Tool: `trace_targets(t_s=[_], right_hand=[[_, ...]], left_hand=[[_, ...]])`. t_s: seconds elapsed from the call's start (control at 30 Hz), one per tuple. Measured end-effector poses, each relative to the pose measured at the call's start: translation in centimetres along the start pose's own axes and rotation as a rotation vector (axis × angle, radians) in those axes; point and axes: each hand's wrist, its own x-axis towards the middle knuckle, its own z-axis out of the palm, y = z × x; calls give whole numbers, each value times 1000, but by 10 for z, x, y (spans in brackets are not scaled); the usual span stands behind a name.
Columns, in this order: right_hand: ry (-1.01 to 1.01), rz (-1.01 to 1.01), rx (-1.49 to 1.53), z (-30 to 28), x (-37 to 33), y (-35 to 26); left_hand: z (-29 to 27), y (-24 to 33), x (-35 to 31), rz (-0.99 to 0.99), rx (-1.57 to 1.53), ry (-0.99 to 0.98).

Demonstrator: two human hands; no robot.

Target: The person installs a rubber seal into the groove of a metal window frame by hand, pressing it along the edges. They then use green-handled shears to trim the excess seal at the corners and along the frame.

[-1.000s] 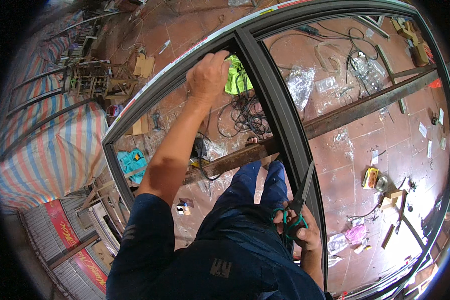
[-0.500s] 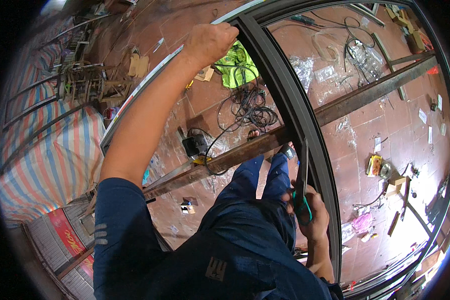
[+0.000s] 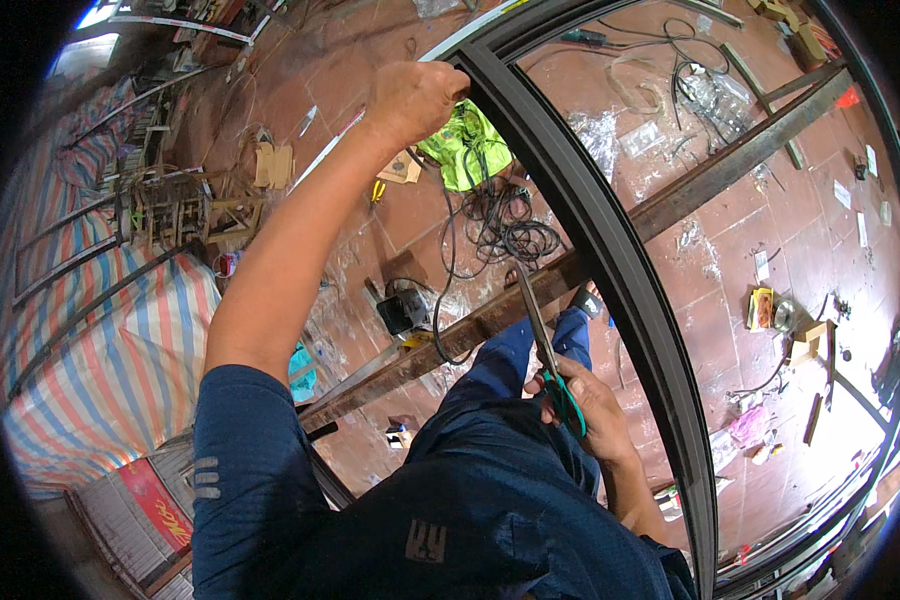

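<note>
The right hand (image 3: 595,408) grips the green-handled scissors (image 3: 562,400) in front of the dark shirt (image 3: 470,500), likely so the blades (image 3: 538,318) point safely away. The left hand (image 3: 417,100) curls its fingers by the dark frame (image 3: 610,240); I cannot tell what they grip.

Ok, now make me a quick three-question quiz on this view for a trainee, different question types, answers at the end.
1. What tool is in the right grip?
2. True or false: the left grip is raised beside the dark frame.
3. What colour is the cloth lying against the tangled cables? a) pink b) lime green c) white

Key:
1. Scissors with green handles.
2. True.
3. b) lime green.
</note>
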Motion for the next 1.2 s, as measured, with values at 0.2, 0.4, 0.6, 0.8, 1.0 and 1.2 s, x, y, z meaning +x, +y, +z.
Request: trace_targets(t_s=[0.2,0.4,0.6,0.8,1.0,1.2], right_hand=[[52,2,149,7,3,6],[-34,-7,275,3,-2,12],[-45,20,266,-2,-9,27],[-14,62,96,11,-9,29],[55,-99,-393,10,-8,47],[184,-168,-388,27,6,72]], left_hand=[[-2,4,2,3,-28,-27],[-11,1,2,-23,-136,-90],[-14,1,5,53,-70,-125],[-7,1,6,14,45,-136],[-7,4,5,29,33,-132],[-2,-3,5,52,51,-130]])
